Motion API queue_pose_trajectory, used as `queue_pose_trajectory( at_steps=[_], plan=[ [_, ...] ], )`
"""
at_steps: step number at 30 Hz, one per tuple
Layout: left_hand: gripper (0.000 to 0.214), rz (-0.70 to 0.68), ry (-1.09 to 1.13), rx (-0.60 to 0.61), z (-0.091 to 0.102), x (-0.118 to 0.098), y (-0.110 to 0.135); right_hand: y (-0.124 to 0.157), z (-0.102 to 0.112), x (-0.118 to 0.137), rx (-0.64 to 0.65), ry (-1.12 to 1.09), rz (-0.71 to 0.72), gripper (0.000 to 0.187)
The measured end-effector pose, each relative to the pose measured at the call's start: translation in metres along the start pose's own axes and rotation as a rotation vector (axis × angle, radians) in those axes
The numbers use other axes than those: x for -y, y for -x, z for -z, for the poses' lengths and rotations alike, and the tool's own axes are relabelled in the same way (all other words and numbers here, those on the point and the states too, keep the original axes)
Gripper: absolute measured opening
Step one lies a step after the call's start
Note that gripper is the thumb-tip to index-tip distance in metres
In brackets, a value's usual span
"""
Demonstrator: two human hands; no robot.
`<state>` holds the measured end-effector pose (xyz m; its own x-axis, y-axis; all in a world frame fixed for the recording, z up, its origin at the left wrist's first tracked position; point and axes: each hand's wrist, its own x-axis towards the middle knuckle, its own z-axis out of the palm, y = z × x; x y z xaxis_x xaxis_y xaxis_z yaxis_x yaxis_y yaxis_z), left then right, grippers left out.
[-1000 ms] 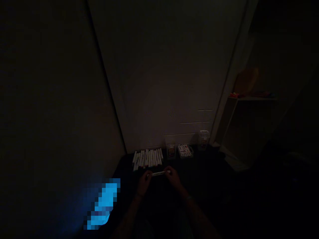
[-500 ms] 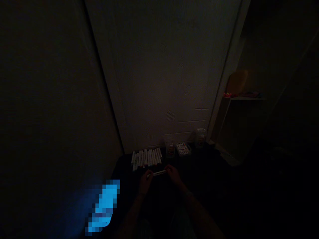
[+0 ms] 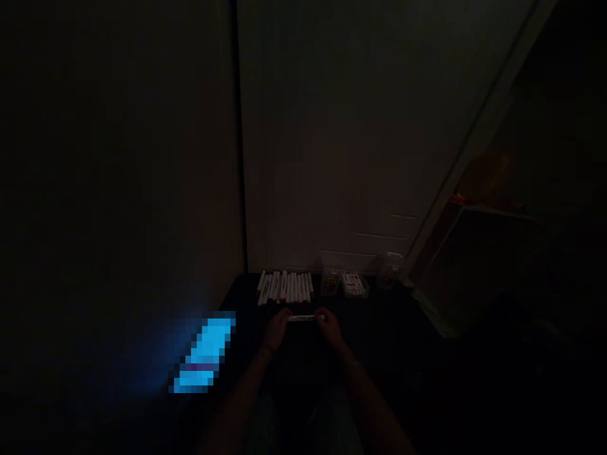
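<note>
In dim light, a white marker point(image 3: 305, 318) lies level between my two hands. My left hand point(image 3: 279, 325) is closed on its left end, and my right hand point(image 3: 329, 323) pinches the right end. Just beyond my left hand, a row of white markers point(image 3: 285, 287) lies side by side on the dark surface point(image 3: 303, 354). Behind my right hand stands a clear plastic case point(image 3: 331, 282). Beside that case is a clear box point(image 3: 355, 284) packed with markers, their ends facing up. The print on the held marker is too dark to read.
Another clear case point(image 3: 391, 270) stands farther right, near a pale panel point(image 3: 332, 158) that rises behind everything. A blurred-out bright blue screen point(image 3: 203, 354) glows at the lower left. To the right, a low cabinet point(image 3: 493, 212) carries an orange object point(image 3: 486, 174).
My view has turned, so the panel and cabinet appear tilted and shifted right. The held marker has gone from slightly slanted to level, with both hands still on it.
</note>
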<state>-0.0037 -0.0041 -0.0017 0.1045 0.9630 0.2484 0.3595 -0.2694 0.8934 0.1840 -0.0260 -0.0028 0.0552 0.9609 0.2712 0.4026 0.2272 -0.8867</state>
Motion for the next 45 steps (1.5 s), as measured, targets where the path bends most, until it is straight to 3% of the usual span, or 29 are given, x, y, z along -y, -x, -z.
queue_pose_trajectory(
  at_steps=[10, 21, 34, 45],
  plan=[
    [0.025, 0.013, -0.041, -0.007, 0.001, -0.009, 0.002, -0.002, -0.002, 0.0, -0.027, 0.001, 0.019, 0.027],
    [0.03, 0.024, -0.062, -0.036, 0.004, 0.004, -0.001, -0.003, -0.009, -0.004, -0.01, -0.087, 0.017, 0.02],
    [0.029, 0.015, -0.041, -0.028, 0.001, 0.007, -0.002, -0.004, -0.007, -0.008, -0.019, -0.076, 0.046, 0.031],
    [0.031, -0.009, -0.023, -0.006, 0.004, 0.008, -0.001, -0.002, -0.007, -0.004, 0.005, -0.062, 0.055, 0.02]
  ],
)
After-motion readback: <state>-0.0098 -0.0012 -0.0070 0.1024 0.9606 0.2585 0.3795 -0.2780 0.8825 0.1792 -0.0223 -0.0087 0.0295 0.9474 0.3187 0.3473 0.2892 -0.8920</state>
